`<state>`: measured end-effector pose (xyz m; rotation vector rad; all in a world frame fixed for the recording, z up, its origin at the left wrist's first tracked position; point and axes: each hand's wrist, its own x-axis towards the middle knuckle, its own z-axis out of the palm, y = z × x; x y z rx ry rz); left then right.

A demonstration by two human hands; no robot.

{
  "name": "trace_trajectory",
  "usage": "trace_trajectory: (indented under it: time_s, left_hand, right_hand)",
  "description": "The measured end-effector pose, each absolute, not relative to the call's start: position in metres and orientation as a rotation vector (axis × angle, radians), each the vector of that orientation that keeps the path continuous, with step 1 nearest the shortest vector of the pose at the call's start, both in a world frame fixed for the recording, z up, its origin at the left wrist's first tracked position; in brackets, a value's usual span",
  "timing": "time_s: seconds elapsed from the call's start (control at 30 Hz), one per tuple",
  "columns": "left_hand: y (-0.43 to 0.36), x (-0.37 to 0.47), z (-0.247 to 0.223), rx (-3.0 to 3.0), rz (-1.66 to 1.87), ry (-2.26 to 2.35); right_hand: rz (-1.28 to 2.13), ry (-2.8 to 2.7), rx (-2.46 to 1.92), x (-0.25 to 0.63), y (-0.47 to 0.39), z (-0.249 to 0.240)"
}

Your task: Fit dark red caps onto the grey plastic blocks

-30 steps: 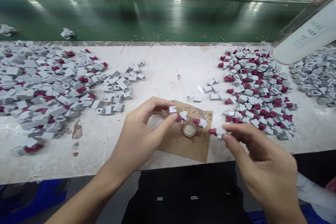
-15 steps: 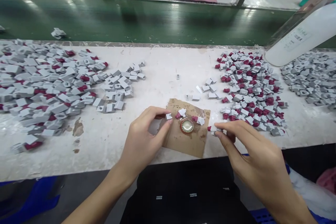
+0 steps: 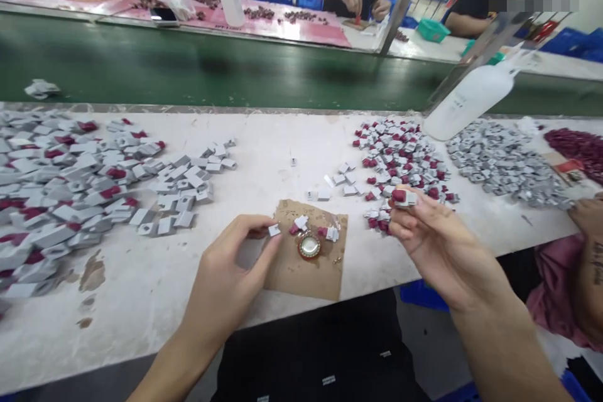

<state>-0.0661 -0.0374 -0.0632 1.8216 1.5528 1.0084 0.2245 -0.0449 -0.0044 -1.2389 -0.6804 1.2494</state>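
My left hand (image 3: 226, 279) pinches a small grey plastic block (image 3: 274, 230) between thumb and fingertips, at the left edge of a brown cardboard piece (image 3: 301, 279). Raised over the table on the right, my right hand (image 3: 440, 242) grips a grey-and-maroon plastic part (image 3: 404, 198), its maroon end facing left. On the cardboard sits a round cap (image 3: 309, 246) with a shiny, clear centre. Close to it lie two more joined parts, one grey-and-maroon part (image 3: 300, 224) behind and another joined part (image 3: 330, 233) to the right. Wet spots mark the cardboard.
A large pile of grey pieces (image 3: 61, 182) with some maroon spreads on the left. Right are a grey-and-maroon pile (image 3: 400, 154), a grey pile (image 3: 504, 160) and a leaning white bottle (image 3: 471, 102). A green belt (image 3: 188, 72) runs behind; co-workers sit beyond and at right.
My right hand has lifted its grey-and-maroon part away from the cardboard and turned it upward. My left hand still pinches the block. The view has tilted up and swung right.
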Motion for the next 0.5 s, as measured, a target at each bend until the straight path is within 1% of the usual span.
trace_trajectory:
  time_s: [0.07, 0.17, 0.27, 0.33, 0.4, 0.43, 0.5]
  left_hand:
    - [-0.031, -0.073, -0.064, 1.950, 1.005, 1.609]
    - [-0.020, -0.091, -0.069, 2.085, 0.946, 1.723]
    - [-0.011, -0.112, -0.075, 2.105, 0.844, 1.763]
    - [-0.002, -0.121, -0.070, 2.218, 0.851, 1.759]
    - [0.016, -0.118, -0.047, 2.416, 0.994, 1.728]
    - [0.030, -0.111, -0.028, 2.535, 1.113, 1.664]
    - [0.060, -0.084, 0.028, 2.705, 1.293, 1.497]
  right_hand:
    - [1.420, -0.456, -1.114, 0.224, -0.036, 0.000]
    - [1.536, -0.235, -0.999, 0.223, -0.028, 0.008]
    - [1.551, -0.207, -0.949, 0.222, -0.023, 0.015]
    - [1.519, -0.291, -0.926, 0.223, -0.020, 0.020]
    - [1.424, -0.425, -0.926, 0.225, -0.012, 0.023]
    - [1.339, -0.504, -0.954, 0.226, -0.006, 0.025]
    - [1.046, -0.661, -1.075, 0.229, 0.012, 0.032]
